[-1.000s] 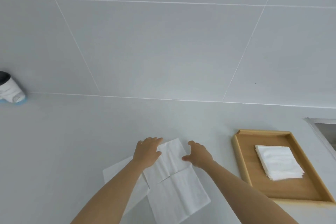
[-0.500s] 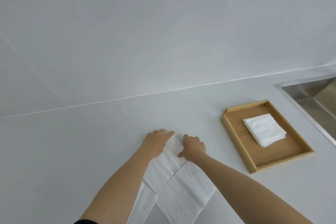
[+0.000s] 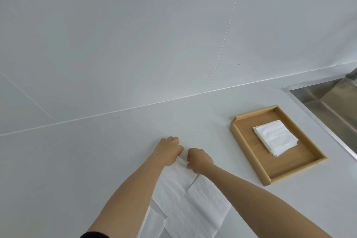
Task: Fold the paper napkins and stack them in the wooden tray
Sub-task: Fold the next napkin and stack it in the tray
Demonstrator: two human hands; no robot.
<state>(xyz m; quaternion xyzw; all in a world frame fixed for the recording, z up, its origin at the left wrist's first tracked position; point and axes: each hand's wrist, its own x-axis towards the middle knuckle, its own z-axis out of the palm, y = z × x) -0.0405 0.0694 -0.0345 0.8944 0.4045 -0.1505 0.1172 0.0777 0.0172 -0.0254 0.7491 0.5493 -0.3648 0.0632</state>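
An unfolded white paper napkin (image 3: 195, 203) lies flat on the white counter, its crease lines showing. My left hand (image 3: 168, 150) and my right hand (image 3: 199, 160) sit close together at its far corner, fingers curled and pinching the paper's edge. Another white sheet (image 3: 152, 224) pokes out beneath it at the lower left. To the right stands a wooden tray (image 3: 249, 158) holding a small stack of folded napkins (image 3: 275, 137).
A steel sink (image 3: 332, 106) is sunk into the counter at the far right, just beyond the tray. A white tiled wall (image 3: 135, 35) rises behind the counter.
Both hands have drawn together at the napkin's far corner and curled from flat to pinching. The view has swung right, bringing the sink in and losing the object at the left.
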